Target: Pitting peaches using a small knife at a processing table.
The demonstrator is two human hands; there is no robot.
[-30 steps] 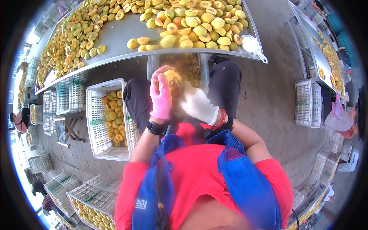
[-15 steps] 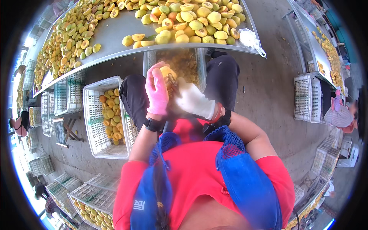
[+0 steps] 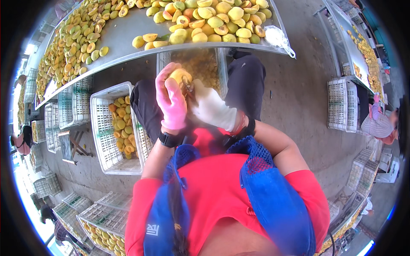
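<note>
My left hand, in a pink glove, curls its fingers around a yellow peach half. My right hand, in a white glove, is closed on a small metal pitting tool, whose working end sits against the peach; the glove covers its handle. Both hands are over a pale crate between my knees, with blurred yellow-brown pieces inside. Beyond them, whole and halved peaches lie heaped on a metal table.
By my left knee stands a white crate partly filled with peach halves. A white plastic bag lies at the table's near right corner. Stacked crates and another fruit-laden table are on the right, near a person.
My hands have risen slightly toward the table and left, with the peach half turned to show more of its surface. The tool stays against it. The whole view has shifted a little.
</note>
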